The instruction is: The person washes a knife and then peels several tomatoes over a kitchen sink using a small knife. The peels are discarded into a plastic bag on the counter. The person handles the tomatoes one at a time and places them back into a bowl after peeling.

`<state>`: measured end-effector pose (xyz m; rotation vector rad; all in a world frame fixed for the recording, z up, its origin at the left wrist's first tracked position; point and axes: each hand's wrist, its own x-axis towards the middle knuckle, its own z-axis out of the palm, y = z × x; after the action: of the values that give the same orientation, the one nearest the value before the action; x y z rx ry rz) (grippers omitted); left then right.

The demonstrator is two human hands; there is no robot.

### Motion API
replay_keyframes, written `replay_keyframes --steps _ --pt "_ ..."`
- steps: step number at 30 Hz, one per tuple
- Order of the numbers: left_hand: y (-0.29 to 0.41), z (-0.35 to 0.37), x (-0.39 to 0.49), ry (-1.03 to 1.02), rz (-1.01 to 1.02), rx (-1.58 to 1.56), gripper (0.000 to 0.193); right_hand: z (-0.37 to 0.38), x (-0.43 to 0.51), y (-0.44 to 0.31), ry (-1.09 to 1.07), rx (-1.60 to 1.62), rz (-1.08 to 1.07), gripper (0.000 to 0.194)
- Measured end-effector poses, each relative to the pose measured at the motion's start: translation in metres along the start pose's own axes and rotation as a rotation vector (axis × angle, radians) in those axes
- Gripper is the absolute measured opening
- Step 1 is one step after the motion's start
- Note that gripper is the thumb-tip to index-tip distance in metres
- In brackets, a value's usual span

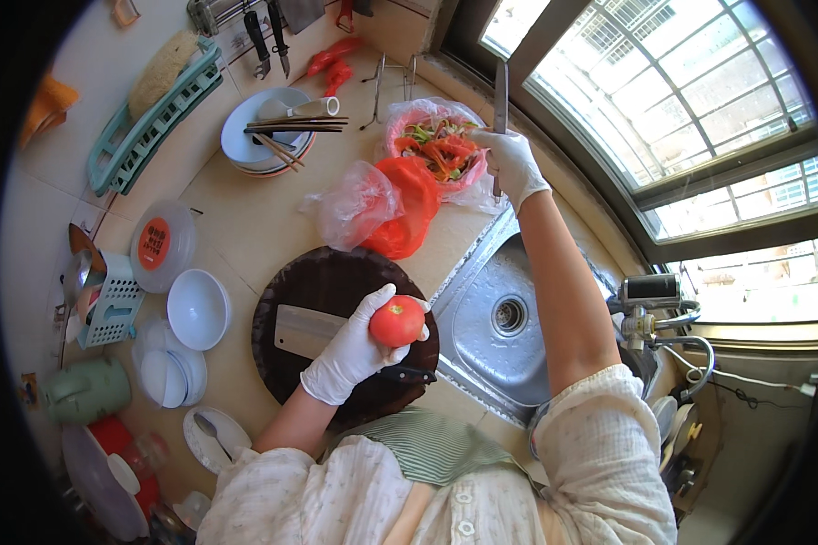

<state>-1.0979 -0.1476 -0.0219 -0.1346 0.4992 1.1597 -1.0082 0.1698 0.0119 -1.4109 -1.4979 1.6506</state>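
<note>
My left hand (354, 354), in a white glove, holds a ripe red tomato (395, 321) with its stem end up. Below it, a cleaver (307, 330) lies flat on a round dark chopping board (279, 286); the hand hides part of its blade. My right hand (514, 167), also gloved, grips a long narrow metal kitchen tool (502, 95), whose exact kind I cannot tell. This hand is beside the right edge of a plastic-lined container (392, 129) filled with vegetable peelings (443, 150). A reddish strip lies on top of the peelings.
Red and clear plastic bags (402, 211) lie between container and board. A steel sink (477, 340) sits under my right forearm, with a faucet (647, 323) at right. Stacked bowls with chopsticks (273, 150), a white bowl (198, 310) and a plate with a spoon (208, 436) stand leftward.
</note>
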Motion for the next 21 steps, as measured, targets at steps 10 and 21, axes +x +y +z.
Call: replay_keyframes --steps 10,21 --pt "-0.008 0.015 -0.01 0.04 0.026 0.083 0.056 0.003 0.008 0.003 0.026 -0.144 -0.016 0.018" --pt "-0.026 0.015 -0.012 0.035 0.084 0.346 0.051 -0.052 -0.108 0.009 0.015 -0.334 -0.199 0.066"
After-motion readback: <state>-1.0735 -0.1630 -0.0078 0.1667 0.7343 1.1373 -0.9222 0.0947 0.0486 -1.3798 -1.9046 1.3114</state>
